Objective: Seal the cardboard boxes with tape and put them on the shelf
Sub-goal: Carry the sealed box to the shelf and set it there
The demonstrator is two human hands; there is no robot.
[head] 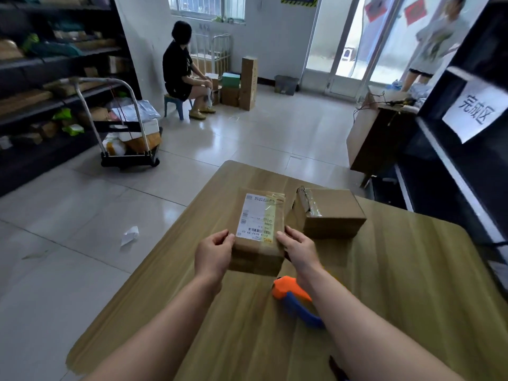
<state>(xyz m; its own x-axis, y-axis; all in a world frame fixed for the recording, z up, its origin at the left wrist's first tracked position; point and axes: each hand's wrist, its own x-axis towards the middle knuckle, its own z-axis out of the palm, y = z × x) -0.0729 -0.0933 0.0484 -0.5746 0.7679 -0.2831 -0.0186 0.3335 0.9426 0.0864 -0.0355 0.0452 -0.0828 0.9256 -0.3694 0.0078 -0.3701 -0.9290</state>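
Holding a labelled cardboard box (pixel 258 232) in both hands, over the middle of a wooden table (pixel 412 270).

Gripping the box's near left edge with the left hand (pixel 213 254), fingers curled onto the top beside the white shipping label; clasping the near right edge with the right hand (pixel 298 250), fingers curled round the side. Hard to tell whether resting on the tabletop or raised just off it. Just right of it and a little farther, a second cardboard box (pixel 330 213) with crumpled tape along its left end. Near, under the right forearm, an orange and blue tape dispenser (pixel 291 295) lying on the table. Far right, a dark shelf (pixel 439 149) bearing a paper sign (pixel 478 111).
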